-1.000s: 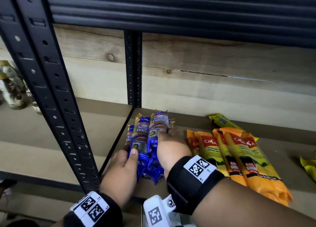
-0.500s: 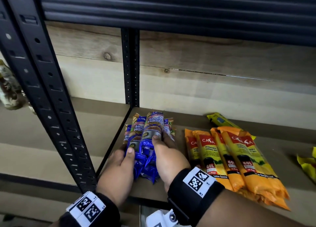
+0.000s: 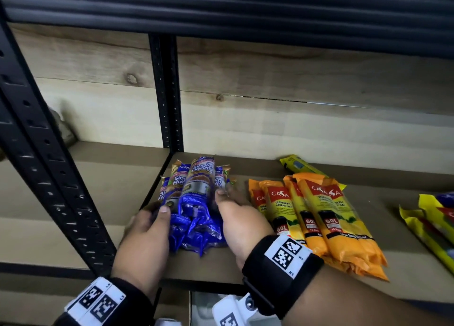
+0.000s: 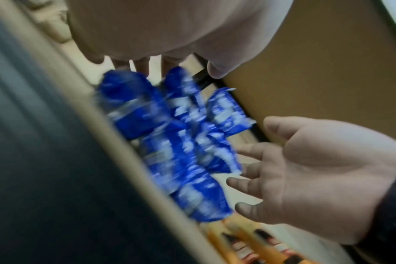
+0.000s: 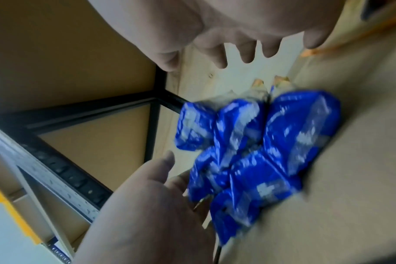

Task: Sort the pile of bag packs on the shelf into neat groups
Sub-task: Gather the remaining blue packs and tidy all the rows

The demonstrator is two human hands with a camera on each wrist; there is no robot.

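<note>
A pile of several blue bag packs (image 3: 196, 210) lies at the left end of the wooden shelf (image 3: 398, 185), against the corner post. My left hand (image 3: 145, 230) lies along the pile's left side, thumb touching a pack. On the pile's right side sits my right hand (image 3: 240, 217), fingertips at the packs. The wrist views are blurred. In both, the blue packs (image 4: 170, 142) (image 5: 260, 151) lie between the left hand (image 5: 147, 196) and the right hand (image 4: 317, 178), whose fingers are spread and straight and grip nothing.
Several orange packs (image 3: 319, 217) lie in a row just right of my right hand, with one yellow pack (image 3: 297, 166) behind them. More yellow packs (image 3: 434, 222) lie at the far right. Black uprights (image 3: 49, 178) (image 3: 167, 92) border the shelf's left end.
My right hand has slid off the top of the blue packs to their right side and back toward the shelf's front. The left hand stays at the left side.
</note>
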